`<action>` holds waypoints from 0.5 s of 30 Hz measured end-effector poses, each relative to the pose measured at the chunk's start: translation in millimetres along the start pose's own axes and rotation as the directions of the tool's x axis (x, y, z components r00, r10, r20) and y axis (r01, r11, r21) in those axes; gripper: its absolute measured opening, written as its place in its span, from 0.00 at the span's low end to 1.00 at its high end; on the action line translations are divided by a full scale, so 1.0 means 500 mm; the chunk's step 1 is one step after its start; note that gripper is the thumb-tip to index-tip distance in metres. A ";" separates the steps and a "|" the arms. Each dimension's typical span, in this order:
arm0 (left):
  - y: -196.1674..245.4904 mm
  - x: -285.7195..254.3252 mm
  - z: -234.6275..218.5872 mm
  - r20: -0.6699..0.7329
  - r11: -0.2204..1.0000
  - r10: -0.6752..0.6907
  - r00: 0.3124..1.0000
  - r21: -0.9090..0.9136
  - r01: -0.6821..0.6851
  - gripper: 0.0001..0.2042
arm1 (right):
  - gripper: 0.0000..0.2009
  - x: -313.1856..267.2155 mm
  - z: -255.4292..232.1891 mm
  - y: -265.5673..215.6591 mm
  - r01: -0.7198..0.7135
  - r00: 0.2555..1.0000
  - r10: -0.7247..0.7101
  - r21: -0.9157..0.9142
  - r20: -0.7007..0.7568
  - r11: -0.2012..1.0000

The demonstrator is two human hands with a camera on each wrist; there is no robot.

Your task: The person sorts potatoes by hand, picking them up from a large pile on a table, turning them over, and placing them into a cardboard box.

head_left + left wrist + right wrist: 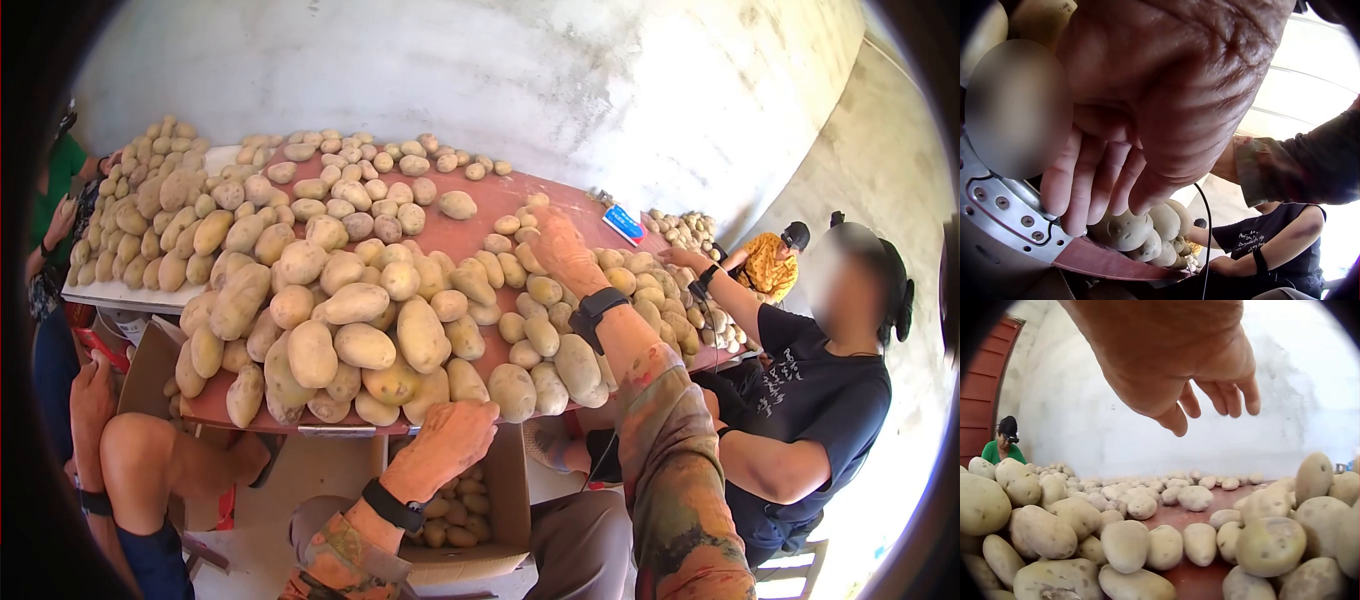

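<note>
Pale yellow-brown potatoes (350, 303) lie heaped on a red table (570, 195). Over the smaller potatoes right of the middle, my right hand (565, 250) reaches across the table. From the right wrist view, this hand (1179, 362) hangs in the air above the potatoes, fingers loosely bent and holding nothing. My left hand (452, 437) rests at the table's front edge, just under the heap. Its fingers (1113, 169) drape loosely beside a metal fitting (1007, 206) on that edge in the left wrist view, with potatoes (1129, 228) behind them.
A cardboard box (510, 490) holding potatoes stands below the front edge. A person in black (820, 400) sits at the right, one arm over the table. Others sit at the left and far right. A blue-and-white packet (625, 225) lies near the wall.
</note>
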State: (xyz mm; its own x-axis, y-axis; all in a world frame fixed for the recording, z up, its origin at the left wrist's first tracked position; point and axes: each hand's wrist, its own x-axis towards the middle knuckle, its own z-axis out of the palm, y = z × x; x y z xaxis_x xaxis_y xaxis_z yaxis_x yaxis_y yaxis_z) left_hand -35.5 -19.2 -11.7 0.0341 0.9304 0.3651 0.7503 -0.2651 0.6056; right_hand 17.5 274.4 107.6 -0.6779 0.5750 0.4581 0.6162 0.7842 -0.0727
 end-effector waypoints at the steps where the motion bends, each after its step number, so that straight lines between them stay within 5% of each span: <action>1: 0.000 -0.001 -0.001 0.000 1.000 -0.003 1.000 -0.004 0.003 0.06 | 0.16 -0.002 -0.005 -0.026 -0.019 0.996 0.018 0.021 0.083 1.000; 8: 0.009 0.000 -0.011 0.024 1.000 -0.023 0.999 -0.010 0.023 0.06 | 0.18 -0.007 0.058 -0.091 -0.019 0.837 -0.012 0.051 0.547 0.998; 15: 0.000 0.002 -0.001 0.043 1.000 -0.008 0.999 -0.002 0.008 0.06 | 0.21 -0.025 0.124 -0.118 0.053 0.802 -0.083 0.068 0.592 0.996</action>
State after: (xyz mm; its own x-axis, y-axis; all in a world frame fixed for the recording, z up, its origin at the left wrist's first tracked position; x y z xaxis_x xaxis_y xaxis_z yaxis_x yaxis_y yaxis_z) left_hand -35.8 -18.6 -10.9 0.0570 0.9425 0.3294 0.7494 -0.2584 0.6096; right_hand -35.1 235.3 51.4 -0.8321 0.5337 -0.1510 0.5505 0.8278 -0.1078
